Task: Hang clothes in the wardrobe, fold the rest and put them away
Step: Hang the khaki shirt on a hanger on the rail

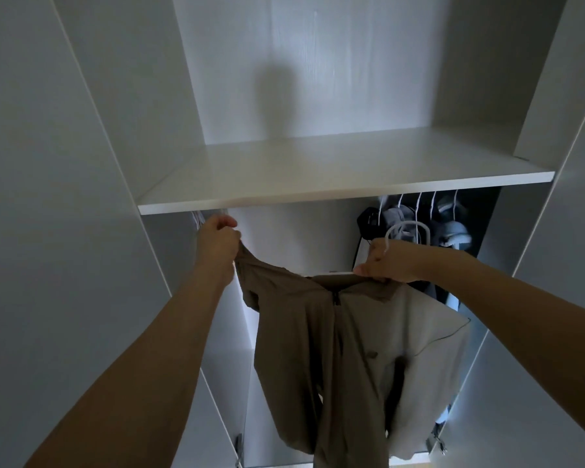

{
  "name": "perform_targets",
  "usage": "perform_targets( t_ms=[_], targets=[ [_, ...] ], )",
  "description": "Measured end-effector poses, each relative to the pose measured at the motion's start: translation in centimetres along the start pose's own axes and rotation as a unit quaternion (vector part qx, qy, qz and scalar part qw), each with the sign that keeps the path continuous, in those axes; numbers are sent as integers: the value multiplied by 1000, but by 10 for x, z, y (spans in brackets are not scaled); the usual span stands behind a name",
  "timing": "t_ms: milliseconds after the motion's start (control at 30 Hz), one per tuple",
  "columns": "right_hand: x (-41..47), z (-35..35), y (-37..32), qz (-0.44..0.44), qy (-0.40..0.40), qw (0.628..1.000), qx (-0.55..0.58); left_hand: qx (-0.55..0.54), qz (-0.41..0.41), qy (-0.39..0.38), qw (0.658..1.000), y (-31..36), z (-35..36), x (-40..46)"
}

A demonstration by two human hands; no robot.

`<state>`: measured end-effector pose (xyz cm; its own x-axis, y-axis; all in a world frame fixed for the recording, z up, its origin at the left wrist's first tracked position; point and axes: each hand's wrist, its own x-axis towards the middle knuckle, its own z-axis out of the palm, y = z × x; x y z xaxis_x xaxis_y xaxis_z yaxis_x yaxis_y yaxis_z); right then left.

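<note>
Jacket first: it's a tan, thin-looking thing with a zip at the neck and a paler lining or second panel on its right side, and it's hanging limp in front of the open wardrobe, just below the shelf. My guess is it's light and totally floppy, with no stiffness to help you. The fabric looks a bit slick too, so I'd expect it to slide off a hanger shoulder if it isn't seated properly.

Left hand is closed on a bunched corner of it, probably the shoulder or a sleeve top, pulled up near the underside of the shelf. Right hand is pinching the collar area, and it looks like it has the white hanger in the same grip, hook sticking up above the knuckles. Can't tell how far the hanger is inside the jacket, since the cloth hides it.

If it were me, I'd keep hold at the collar and shoulder seams like that. Grab it lower and the whole thing just sags and twists.

Behind the right hand there's a row of clothes on white hangers, dark and grey stuff packed at the right end, so the rail must be under the shelf, though it's hidden. The left part of that space looks free. Shelf on top has nothing on it that I can see.
</note>
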<state>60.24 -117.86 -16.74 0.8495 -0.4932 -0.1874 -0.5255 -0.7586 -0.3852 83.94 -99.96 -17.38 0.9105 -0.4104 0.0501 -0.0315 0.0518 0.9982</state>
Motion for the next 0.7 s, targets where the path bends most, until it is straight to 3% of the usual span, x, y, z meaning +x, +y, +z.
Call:
perform_targets(
  t_ms=[100, 200, 367, 433, 500, 600, 700],
  targets=[
    [-15, -9, 13, -29, 59, 997, 27, -58, -50, 40, 996, 0, -20, 11],
    [-24, -17, 24, -8, 58, 998, 35, -117, -66, 14, 991, 10, -12, 18],
    [-25, -10, 22, -18, 10, 998, 52, -77, -51, 1, 996, 1, 4, 18],
    [-32, -7, 27, -33, 45, 996, 72, -95, -71, 22, 993, -3, 0, 19],
    [-38, -3, 34, -35, 98, 983, 154, -126, -71, 20, 989, -1, -2, 24],
    [-41, 7, 40, -19, 129, 931, 340, -149, -53, 8, 987, 10, 9, 27],
    [-44, 18, 41, -22, 119, 926, 357, -163, -63, 27, 984, 10, 19, 28]
  ],
)
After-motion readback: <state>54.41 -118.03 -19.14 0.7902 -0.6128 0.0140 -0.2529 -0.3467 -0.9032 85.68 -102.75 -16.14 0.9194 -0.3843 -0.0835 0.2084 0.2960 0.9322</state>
